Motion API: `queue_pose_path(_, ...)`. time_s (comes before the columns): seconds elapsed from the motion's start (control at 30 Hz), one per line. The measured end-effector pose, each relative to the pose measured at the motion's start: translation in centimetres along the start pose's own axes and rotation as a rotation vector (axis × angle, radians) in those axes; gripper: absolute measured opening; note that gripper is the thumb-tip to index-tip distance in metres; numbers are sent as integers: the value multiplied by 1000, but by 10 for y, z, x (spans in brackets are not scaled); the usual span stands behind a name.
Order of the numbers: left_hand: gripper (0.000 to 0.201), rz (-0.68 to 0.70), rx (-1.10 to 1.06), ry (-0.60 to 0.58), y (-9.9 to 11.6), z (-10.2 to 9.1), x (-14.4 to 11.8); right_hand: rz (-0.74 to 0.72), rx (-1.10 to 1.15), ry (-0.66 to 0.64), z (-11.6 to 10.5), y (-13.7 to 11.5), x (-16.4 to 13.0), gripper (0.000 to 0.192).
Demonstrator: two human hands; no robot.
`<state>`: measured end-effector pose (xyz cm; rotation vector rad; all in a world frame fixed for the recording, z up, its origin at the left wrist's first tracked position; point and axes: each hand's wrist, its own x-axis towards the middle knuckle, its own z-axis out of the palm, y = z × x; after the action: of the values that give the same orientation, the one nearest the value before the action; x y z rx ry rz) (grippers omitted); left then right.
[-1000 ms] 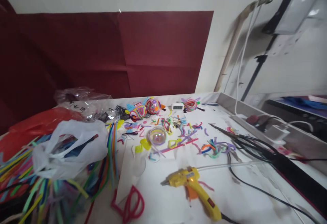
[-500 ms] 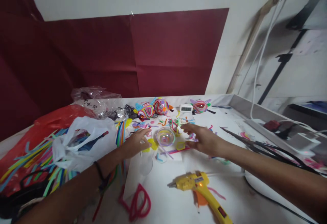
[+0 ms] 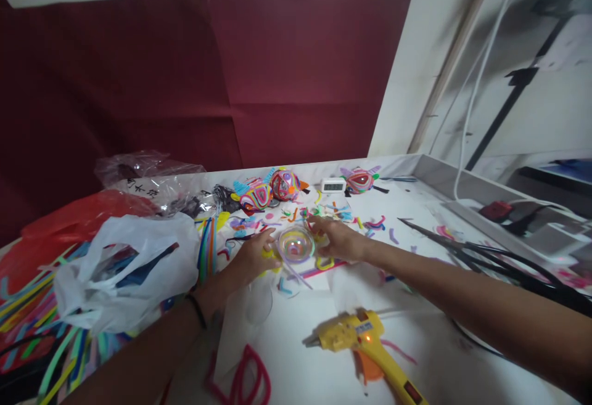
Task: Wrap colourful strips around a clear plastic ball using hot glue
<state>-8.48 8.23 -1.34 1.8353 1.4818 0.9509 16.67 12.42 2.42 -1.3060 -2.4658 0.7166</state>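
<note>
A clear plastic dome (image 3: 296, 243) edged with pale purple and yellow pipe cleaner lies on the table, one purple end sticking out toward me. My left hand (image 3: 257, 253) is at its left side with the fingers apart. On the other side, my right hand (image 3: 340, 240) curves toward the rim, thumb and fingers spread. Whether the fingertips touch the dome I cannot tell. A yellow pipe cleaner loop (image 3: 325, 263) sits just below my right hand. Closer to me, a clear disc-like piece (image 3: 259, 304) rests by a white sheet (image 3: 296, 331).
A yellow glue gun (image 3: 354, 333) with a lit light lies in front. Black-handled scissors (image 3: 456, 248) are at right, near a power strip (image 3: 481, 208). Bags (image 3: 134, 263) and pipe cleaners (image 3: 60, 343) crowd the left. Fish-like ornaments (image 3: 255, 195) and a small clock (image 3: 333, 185) stand behind.
My right hand has moved left, closer to the dome. My left hand has come nearer to its left edge. The view has tilted down slightly.
</note>
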Motion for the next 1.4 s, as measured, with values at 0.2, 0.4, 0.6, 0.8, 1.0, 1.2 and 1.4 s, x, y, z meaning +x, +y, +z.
queue_pose_path(0.2, 76, -10, -3, -52, 8, 5, 4, -22, 161, -33, 10, 5, 6, 66)
queue_pose_path(0.4, 74, -49, -13, -51, 19, 6, 2, -30, 375, -33, 20, 13, 9, 58)
queue_pose_path(0.6, 74, -78, -190, -18, 23, 3, 4, -46, 657, -36, 19, 16, 13, 46)
queue_pose_path(0.8, 62, -67, -411, 40, 57, -5, -2, -61, 868, -56, -1, 7, 9, 39)
queue_pose_path(1.0, 57, -109, -580, 146, 87, 1, -18, -42, 951, -62, -25, -15, -16, 40)
queue_pose_path(1.2, 52, -121, -765, 159, 106, 12, -31, -8, 994, -32, -33, -30, -32, 45)
queue_pose_path(1.4, 52, -110, -981, 136, 115, 24, -38, -1, 1022, -24, -36, -37, -43, 51)
